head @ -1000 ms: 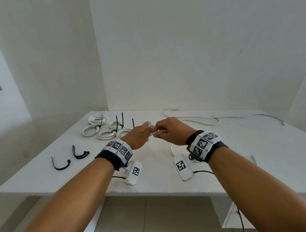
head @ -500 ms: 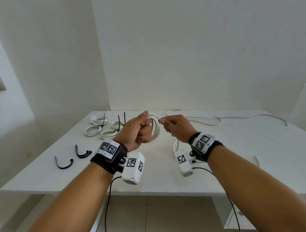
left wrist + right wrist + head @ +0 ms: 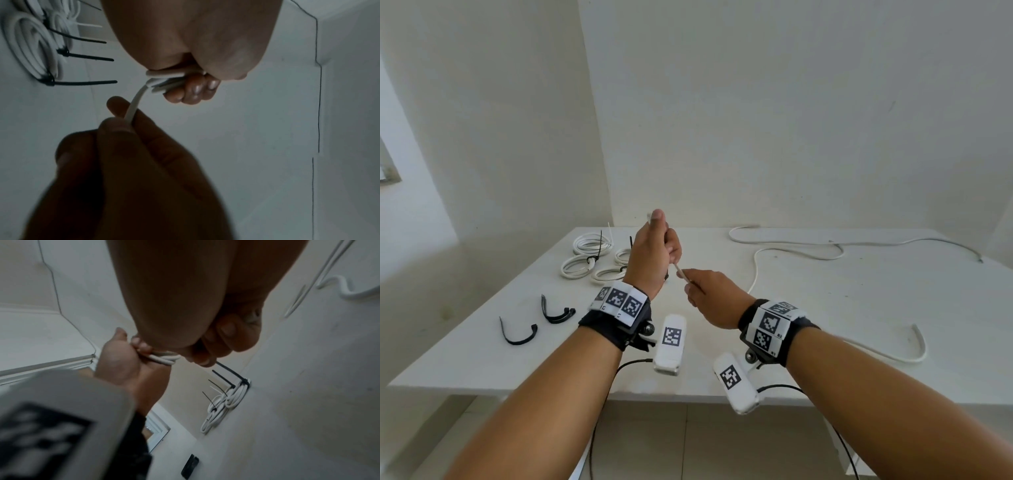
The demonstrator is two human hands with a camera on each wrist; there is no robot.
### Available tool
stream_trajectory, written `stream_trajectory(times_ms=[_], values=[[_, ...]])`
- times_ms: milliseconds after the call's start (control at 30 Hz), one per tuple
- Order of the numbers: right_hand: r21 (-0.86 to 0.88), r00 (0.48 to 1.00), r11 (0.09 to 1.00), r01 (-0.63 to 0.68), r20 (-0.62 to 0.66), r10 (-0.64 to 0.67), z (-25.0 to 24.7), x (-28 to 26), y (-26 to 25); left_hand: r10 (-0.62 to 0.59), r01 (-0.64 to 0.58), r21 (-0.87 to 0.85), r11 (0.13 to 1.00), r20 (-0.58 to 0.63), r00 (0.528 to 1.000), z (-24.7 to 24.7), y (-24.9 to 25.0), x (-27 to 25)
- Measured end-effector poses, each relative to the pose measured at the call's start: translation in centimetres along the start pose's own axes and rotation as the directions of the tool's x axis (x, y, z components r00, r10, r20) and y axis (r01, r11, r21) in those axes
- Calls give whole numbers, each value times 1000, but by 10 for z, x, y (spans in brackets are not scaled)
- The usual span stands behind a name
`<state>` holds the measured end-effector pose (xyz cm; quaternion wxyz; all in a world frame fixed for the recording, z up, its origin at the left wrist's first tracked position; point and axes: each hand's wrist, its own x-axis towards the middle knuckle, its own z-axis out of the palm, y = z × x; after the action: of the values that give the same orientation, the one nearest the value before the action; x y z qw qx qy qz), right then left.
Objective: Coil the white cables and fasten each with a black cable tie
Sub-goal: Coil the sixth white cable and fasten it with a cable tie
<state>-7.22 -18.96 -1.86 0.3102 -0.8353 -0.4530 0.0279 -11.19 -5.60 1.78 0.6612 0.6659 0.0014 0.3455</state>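
The left hand [image 3: 652,260] is raised above the white bench [image 3: 825,308], its fingers [image 3: 191,91] curled tight round a small bundle of coiled white cable [image 3: 164,79]; several turns of the coil show side by side in the left wrist view, pressed between the fingers and the palm. From that bundle a single strand runs down to the right hand [image 3: 714,296], which pinches it between thumb and forefinger just below and beside the left hand (the strand is drawn straight between the two). The rest of the same cable [image 3: 808,251] trails from the right hand across the bench, curving away toward the far edge and then off to the far right corner.

Behind the left hand, on the far side of the bench, lies a cluster of finished coils [image 3: 592,260], each cinched with a black cable tie [image 3: 82,56] whose tail sticks out straight. How many coils are there cannot be told for certain, since the hand hides part of the cluster. Nearer than the coils and left of the left hand, loose black cable ties [image 3: 556,310] lie curved on the bench, with one more tie [image 3: 517,334] a little apart from them, nearer the front edge. Right of the right hand, near the bench's front right part, another white cable [image 3: 907,349] bends in a hook shape.
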Motion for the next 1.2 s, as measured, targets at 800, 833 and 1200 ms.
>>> stream_trajectory(times_ms=[800, 833, 1200], values=[[51, 911, 972, 230, -362, -196, -44, -11, -17, -351, 307, 183, 934, 626, 696, -6, 1, -21], [75, 892, 962, 262, -398, -212, -42, -10, -18, -309, 291, 140, 946, 656, 688, -7, 4, -22], [161, 837, 927, 338, -503, -217, -8, 16, -33, -172, -17, 531, 847, 304, 937, -13, 19, -22]])
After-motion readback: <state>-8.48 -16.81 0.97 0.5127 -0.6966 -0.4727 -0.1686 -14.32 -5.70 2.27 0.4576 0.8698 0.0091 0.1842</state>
